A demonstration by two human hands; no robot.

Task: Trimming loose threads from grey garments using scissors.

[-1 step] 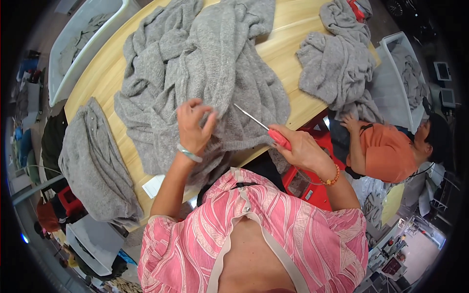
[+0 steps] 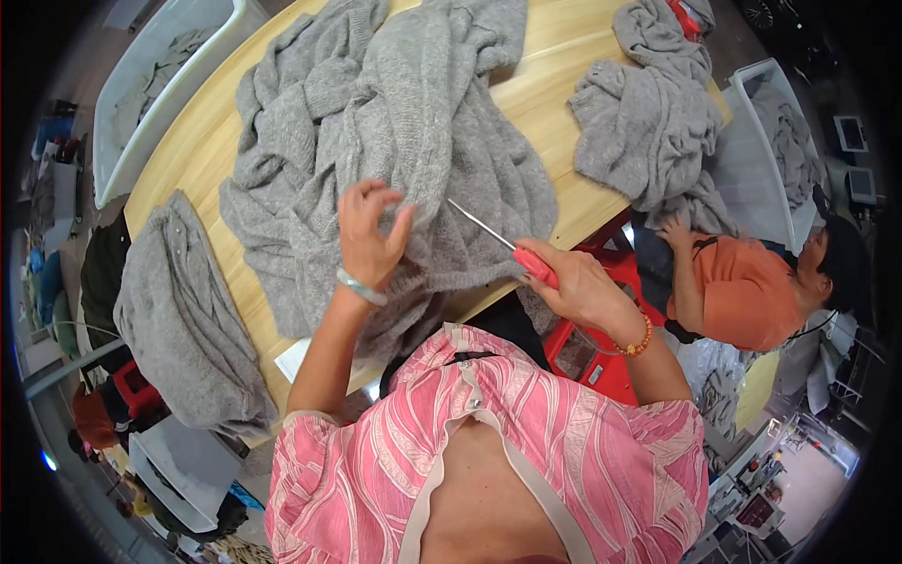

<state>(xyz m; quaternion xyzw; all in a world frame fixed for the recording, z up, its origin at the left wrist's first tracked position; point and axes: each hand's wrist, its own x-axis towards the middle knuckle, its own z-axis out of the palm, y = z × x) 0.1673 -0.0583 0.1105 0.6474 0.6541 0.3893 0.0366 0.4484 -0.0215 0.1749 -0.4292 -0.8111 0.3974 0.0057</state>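
My right hand [image 2: 584, 289] is closed around the red handle of a slim tool [image 2: 484, 228] with a thin metal shaft. The shaft points up and left over the grey knitwear; its tip is too small to make out. Left of that tip, my left hand [image 2: 373, 230] hovers over or touches the cloth, fingers bent and apart from the thumb, with nothing visible between them. Under both lies a large rumpled grey knitted garment [image 2: 404, 113], spread across the wooden table [image 2: 536, 99] and hanging over its near edge.
More grey knitwear [image 2: 183, 320] drapes over the table's left edge, and another pile [image 2: 644, 132] lies at the right. Pale bins [image 2: 117, 164] with grey cloth flank the table. A co-worker in an orange top [image 2: 752, 291] sits at the right. Red stools [image 2: 601, 362] stand below the edge.
My left hand has shifted very slightly, and its fingers look a little straighter. The right hand and the tool stay nearly in place.
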